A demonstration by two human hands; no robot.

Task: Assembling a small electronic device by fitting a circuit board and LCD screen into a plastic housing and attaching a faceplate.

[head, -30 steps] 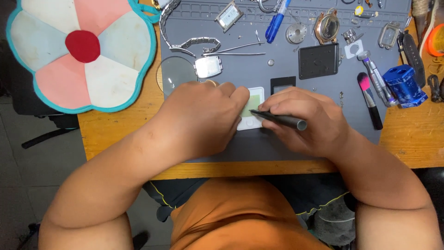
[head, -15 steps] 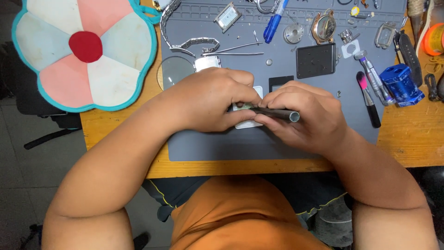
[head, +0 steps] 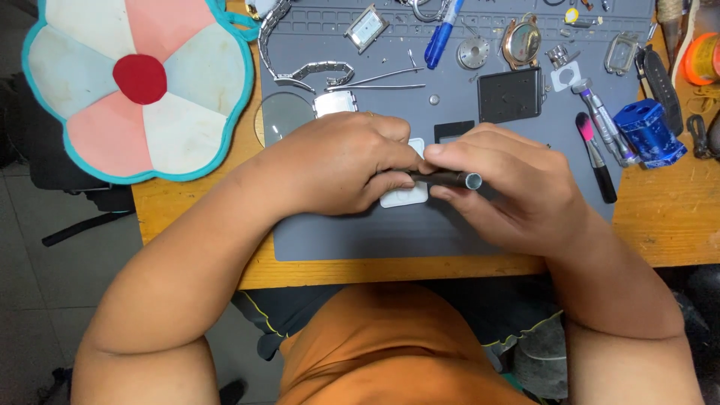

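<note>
Both hands meet at mid-mat: the right hand (head: 502, 187) pinches a slim dark tool (head: 448, 179) with a round metal end, lying level. The left hand (head: 341, 169) curls closed over the tool's tip, pressing on a small white pad (head: 405, 196) on the grey mat (head: 360, 232). Beyond sit a dark rectangular plate (head: 510, 95), a blue block (head: 649, 133) at right, a blue pen (head: 442, 30), and a flower-shaped cushion (head: 127, 82) far left.

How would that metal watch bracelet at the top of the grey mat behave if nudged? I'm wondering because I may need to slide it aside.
The metal watch bracelet lies in a bent curve, so it is probably jointed and floppy, not stiff. Pushed at one end, it would likely fold rather than slide whole. On the grey mat it looks unlikely to roll.
</note>
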